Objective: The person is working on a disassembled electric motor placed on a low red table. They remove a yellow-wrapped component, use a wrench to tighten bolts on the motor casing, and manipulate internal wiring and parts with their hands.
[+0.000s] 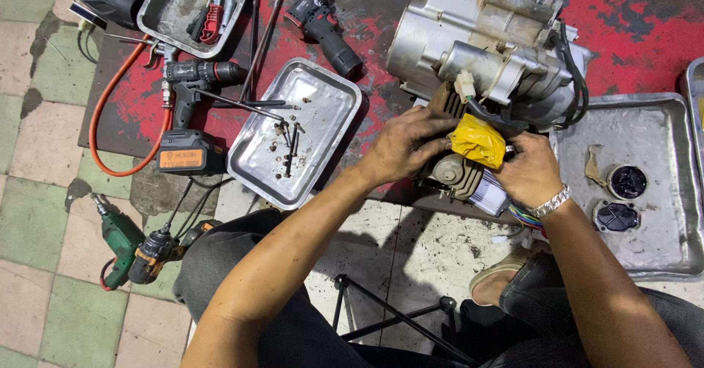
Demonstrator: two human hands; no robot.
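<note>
beside bolt tray (323, 111), both hands (407, 144) (532, 171) gripping engine cylinder (458, 170)

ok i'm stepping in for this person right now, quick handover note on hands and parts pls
Left hand: gripping the finned cylinder at the near end of the engine.
Right hand: on the same cylinder from the other side, beside a yellow rag lying on top of it.
Parts: loose bolts lie in the steel tray to the left; two round black covers sit in the right tray. Cordless drills lie on the red mat.
Done: bolts and covers look to be already off.
Left: the cylinder is not yet clear of the engine.
</note>
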